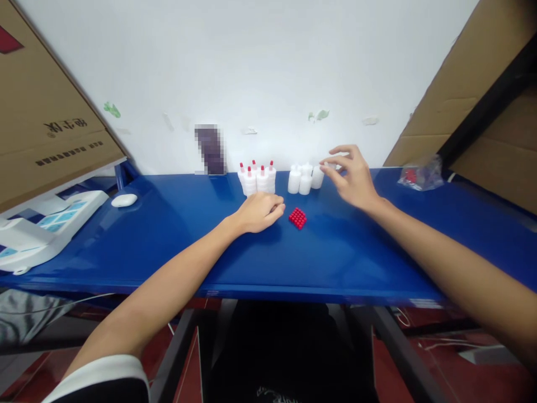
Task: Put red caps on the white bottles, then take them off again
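Observation:
My left hand rests on the blue table with its fingers curled in a loose fist, just left of a small block of red caps. What it holds, if anything, is hidden. My right hand is raised further back, its fingertips pinching a small white bottle beside a cluster of uncapped white bottles. Left of these stands a group of white bottles with red caps, directly behind my left hand.
A white machine with a blue panel and a white mouse lie at the left. A clear bag with red pieces lies at the back right. Cardboard boxes flank both sides. The white wall stands behind the table.

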`<action>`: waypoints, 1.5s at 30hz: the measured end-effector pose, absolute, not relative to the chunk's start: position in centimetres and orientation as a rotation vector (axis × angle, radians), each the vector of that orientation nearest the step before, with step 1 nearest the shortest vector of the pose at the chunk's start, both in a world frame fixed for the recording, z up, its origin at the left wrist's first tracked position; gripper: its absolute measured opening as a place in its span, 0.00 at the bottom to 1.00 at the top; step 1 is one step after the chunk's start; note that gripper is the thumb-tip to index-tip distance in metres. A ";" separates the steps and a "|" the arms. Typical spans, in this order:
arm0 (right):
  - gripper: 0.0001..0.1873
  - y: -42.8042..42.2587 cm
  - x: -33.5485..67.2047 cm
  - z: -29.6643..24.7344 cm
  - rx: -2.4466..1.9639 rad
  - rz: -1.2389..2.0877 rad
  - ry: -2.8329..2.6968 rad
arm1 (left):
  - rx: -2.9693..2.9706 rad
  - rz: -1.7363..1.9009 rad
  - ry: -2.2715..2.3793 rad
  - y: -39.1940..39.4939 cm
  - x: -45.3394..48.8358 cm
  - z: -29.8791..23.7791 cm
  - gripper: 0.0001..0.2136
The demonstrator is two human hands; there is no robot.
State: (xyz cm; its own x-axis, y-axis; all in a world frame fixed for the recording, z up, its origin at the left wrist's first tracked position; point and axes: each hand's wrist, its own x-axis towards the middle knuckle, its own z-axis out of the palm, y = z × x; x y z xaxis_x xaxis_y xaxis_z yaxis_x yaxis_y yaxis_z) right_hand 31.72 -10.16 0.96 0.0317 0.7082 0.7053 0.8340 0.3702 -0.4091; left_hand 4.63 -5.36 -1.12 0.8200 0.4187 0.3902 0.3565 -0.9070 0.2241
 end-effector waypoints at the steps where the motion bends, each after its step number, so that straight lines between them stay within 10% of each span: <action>1: 0.18 -9.7 31.7 1.2 -1.396 -0.186 -1.678 | 2.849 0.647 0.621 -5.4 4.7 -1.2 0.16; 34: 0.24 -8.5 29.9 1.0 -1.772 -0.453 -1.817 | 2.811 0.637 0.594 -5.2 5.2 -2.1 0.20; 45: 0.21 -14.3 25.8 0.7 -1.298 0.300 -2.256 | 2.837 0.763 0.526 -6.6 5.4 -1.8 0.08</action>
